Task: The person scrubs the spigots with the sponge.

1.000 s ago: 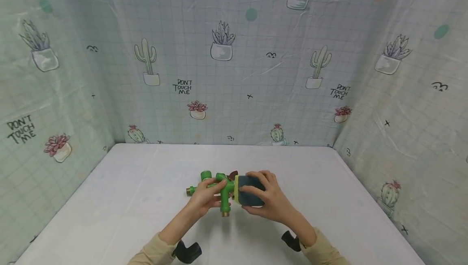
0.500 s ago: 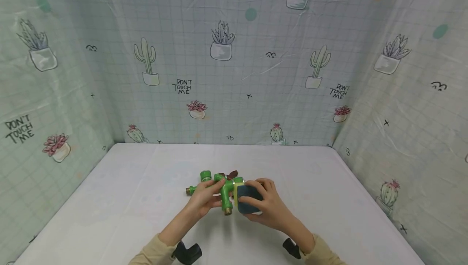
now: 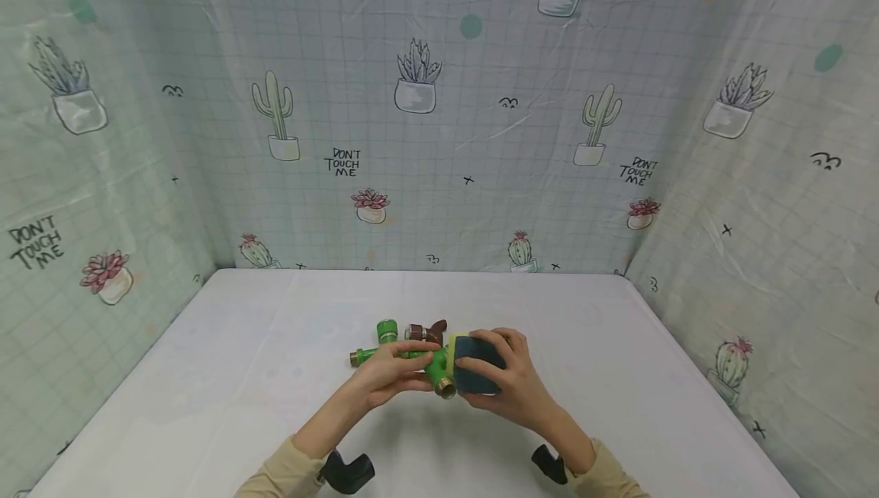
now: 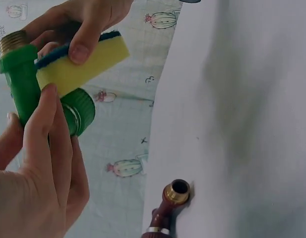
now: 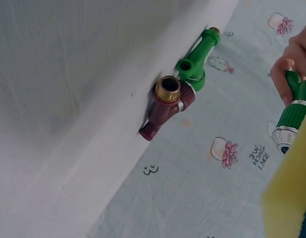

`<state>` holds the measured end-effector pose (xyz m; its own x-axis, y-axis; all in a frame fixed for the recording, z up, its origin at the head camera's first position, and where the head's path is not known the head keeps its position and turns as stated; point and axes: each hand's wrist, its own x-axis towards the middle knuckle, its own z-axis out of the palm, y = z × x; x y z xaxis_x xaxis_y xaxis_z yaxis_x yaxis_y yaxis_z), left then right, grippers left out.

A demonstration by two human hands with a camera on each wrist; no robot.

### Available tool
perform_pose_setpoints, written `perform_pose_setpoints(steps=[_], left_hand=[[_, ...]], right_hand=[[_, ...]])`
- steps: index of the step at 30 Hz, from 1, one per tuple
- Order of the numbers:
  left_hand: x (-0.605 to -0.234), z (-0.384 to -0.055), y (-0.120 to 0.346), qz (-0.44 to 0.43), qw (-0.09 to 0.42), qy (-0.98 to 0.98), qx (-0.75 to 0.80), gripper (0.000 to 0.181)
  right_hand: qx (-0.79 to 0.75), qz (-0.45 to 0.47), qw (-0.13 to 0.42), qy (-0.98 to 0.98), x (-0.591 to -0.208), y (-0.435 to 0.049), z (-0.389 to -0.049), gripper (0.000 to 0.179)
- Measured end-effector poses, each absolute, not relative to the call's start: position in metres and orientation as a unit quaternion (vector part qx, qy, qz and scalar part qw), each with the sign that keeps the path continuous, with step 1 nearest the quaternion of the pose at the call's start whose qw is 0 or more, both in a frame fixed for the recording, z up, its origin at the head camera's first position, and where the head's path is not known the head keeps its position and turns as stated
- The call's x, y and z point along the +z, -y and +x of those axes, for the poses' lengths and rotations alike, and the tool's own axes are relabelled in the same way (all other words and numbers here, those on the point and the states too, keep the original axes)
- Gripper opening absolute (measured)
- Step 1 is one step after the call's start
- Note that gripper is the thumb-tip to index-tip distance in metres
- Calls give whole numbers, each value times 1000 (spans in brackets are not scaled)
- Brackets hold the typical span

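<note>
My left hand (image 3: 394,376) grips a green plastic tap (image 3: 439,373) by its body, above the table, its brass-threaded end facing towards me in the head view. A yellow sponge (image 4: 86,64) with a dark blue scouring layer is held in my right hand (image 3: 513,377), thumb on one face and fingers on the other. In the left wrist view the sponge's yellow side lies against the green tap (image 4: 25,82), near my left fingertips. The right wrist view shows only part of the sponge (image 5: 286,188) at its edge.
Behind my hands a second green tap (image 5: 196,55) and a brown-red tap (image 5: 162,113) with a brass end lie on the white table (image 3: 275,330). Patterned cloth walls (image 3: 439,139) stand around the table's back and sides. Black curved pieces (image 3: 349,473) sit by both wrists.
The held tap has turned, its threaded end swinging from downward to facing me. The sponge dipped, then rose and shifted slightly right. More of the brown-red tap shows now.
</note>
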<state>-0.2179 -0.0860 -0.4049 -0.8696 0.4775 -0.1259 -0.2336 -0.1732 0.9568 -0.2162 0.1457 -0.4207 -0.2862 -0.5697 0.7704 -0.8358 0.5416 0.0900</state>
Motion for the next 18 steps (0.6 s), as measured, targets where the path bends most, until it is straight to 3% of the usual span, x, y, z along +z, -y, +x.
perform_pose_setpoints(steps=[3, 7, 18], left_hand=[[-406, -221, 92, 138, 276, -586, 749, 48], [-408, -221, 93, 166, 289, -592, 734, 52], [-416, -211, 86, 201, 221, -652, 697, 46]], right_hand=[[191, 439, 376, 794, -420, -147, -215, 50], [216, 428, 353, 803, -415, -145, -212, 42], [270, 389, 294, 831, -408, -140, -210, 43]])
